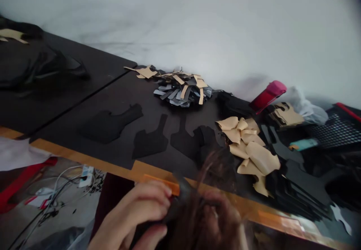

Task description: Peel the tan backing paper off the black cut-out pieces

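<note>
At the front edge of the table, my left hand [141, 208] is closed with thumb and fingers on a dark, flexible cut piece [183, 190]. My right hand [217, 220] is curled at the other side of this piece; strands of hair and blur partly cover it. Just beyond them, several flat black cut pieces with narrow tabs lie on the table, among them a wide one [109, 126], a smaller one [150, 141] and another [184, 139]. Curled tan pieces [262, 156] are heaped to the right of these.
A pile of grey and tan pieces [182, 88] sits near the wall. Stacked black pieces [304, 190], a pink case [267, 94], a plastic bag [307, 107] and a mesh basket [338, 126] crowd the right. Cables and a power strip [86, 176] lie below left.
</note>
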### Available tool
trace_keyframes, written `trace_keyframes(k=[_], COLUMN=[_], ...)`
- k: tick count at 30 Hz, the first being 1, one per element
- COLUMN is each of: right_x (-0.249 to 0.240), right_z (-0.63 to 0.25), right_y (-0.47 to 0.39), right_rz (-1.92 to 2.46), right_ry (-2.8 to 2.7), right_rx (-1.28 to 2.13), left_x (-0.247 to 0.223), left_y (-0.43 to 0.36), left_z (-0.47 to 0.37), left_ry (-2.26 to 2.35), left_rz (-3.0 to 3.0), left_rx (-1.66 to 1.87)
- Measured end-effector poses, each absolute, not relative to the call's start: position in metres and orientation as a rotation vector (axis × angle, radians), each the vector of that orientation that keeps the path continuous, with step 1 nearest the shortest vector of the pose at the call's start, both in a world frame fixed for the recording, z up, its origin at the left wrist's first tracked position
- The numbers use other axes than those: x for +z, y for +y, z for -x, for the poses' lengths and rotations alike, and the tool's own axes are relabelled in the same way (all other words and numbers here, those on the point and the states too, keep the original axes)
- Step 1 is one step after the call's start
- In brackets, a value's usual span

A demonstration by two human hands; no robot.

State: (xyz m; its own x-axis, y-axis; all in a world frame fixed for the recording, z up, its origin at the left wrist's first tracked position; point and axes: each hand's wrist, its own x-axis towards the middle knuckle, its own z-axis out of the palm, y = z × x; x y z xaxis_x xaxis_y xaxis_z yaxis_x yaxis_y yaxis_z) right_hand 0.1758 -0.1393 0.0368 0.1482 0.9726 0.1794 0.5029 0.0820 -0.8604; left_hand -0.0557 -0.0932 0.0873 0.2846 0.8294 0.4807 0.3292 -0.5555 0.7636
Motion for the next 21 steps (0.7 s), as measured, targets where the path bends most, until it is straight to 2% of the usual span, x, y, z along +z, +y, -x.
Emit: trace_keyframes(k=[2, 5, 9, 12, 18, 21], right_x=[0.044, 0.053, 0.059, 0.055, 0.043, 0.044], right_z=[-0.186, -0.203, -0.223, -0.233, -0.241, -0.235], right_y=[-0.131, -0.116, -0.099, -0.092, -0.094, -0.093], right_rz=[1.625, 1.692, 1.619, 1.575, 1.535, 1.507], right_ry=[-1.396, -1.24, -1.02, -0.926, -0.795, -0.79], right_rx=[0.607, 0.614, 0.774, 0.872, 0.922, 0.962], left_x=[0.098, 0.089, 0.043, 0.019, 0.024, 0.032], left_y=[-0.067, -0.017, 0.031, 0.042, 0.045, 0.047], left_z=[0.048, 0.036, 0.026, 0.037, 0.069, 0.045], left_ry=[1.014, 1.246, 1.276, 1.289, 1.507, 1.314], left_rz=[-2.163, -2.266, -2.554, -2.717, -2.767, -2.748], left_rx=[1.313, 1.382, 0.829, 0.617, 0.655, 0.661])
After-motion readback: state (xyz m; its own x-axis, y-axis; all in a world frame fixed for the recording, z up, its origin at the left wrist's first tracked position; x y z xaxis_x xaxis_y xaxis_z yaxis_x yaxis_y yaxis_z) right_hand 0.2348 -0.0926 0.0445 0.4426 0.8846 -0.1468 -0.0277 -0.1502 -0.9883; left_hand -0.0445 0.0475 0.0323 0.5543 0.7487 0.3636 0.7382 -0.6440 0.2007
